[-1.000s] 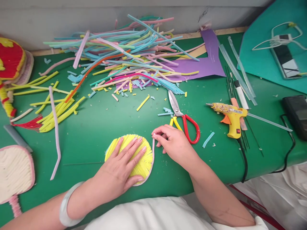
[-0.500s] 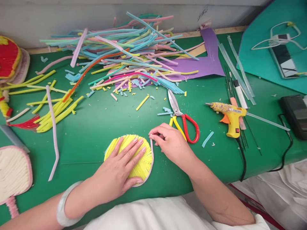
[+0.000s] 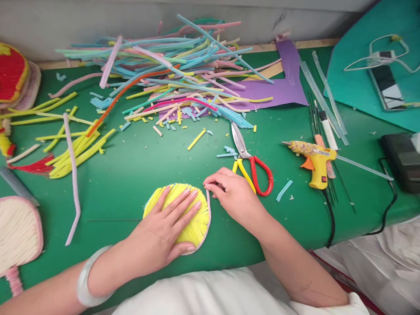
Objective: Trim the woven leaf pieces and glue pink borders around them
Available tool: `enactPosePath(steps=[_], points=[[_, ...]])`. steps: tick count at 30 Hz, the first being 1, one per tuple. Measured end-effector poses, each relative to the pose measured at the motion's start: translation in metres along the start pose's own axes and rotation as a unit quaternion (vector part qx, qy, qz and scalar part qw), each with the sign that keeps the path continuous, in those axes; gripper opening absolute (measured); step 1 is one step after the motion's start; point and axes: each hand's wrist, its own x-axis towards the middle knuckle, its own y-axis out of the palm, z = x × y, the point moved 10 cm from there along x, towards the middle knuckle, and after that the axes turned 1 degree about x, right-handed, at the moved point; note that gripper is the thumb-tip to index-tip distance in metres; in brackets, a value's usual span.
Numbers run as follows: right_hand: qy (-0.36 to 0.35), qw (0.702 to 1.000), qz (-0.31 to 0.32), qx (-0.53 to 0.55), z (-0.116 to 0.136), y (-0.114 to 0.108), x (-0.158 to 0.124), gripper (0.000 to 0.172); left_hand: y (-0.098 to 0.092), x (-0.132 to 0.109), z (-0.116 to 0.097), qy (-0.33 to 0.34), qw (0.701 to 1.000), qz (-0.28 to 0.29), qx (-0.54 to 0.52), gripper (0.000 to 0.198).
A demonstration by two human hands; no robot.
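A round yellow disc (image 3: 197, 223), covered in pipe cleaner strips, lies on the green tabletop. My left hand (image 3: 164, 232) rests flat over it with the fingers spread, covering much of its middle and left. Along the disc's right and lower edge runs a pale pink pipe cleaner (image 3: 209, 218). My right hand (image 3: 232, 197) pinches its free upper end between thumb and fingertips, beside the disc's upper right rim. Just beyond that hand, scissors (image 3: 251, 164) with one red and one yellow handle lie with their blades pointing away.
A pile of coloured pipe cleaners (image 3: 170, 65) lies at the back, with cut scraps in front. At right are a yellow hot glue gun (image 3: 315, 159), glue sticks (image 3: 321, 103) and a phone (image 3: 387, 85). A cream fan-shaped piece (image 3: 18, 227) lies at left.
The view has shifted very slightly. Both hands, the disc and the pink pipe cleaner hold practically the same positions.
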Motion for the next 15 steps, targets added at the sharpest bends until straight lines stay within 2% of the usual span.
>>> enactPosePath(steps=[15], points=[[-0.022, 0.998, -0.018, -0.050, 0.0046, -0.0019, -0.0043, 0.015, 0.0018, 0.0009, 0.0012, -0.004, 1.000, 0.008, -0.006, 0.079]])
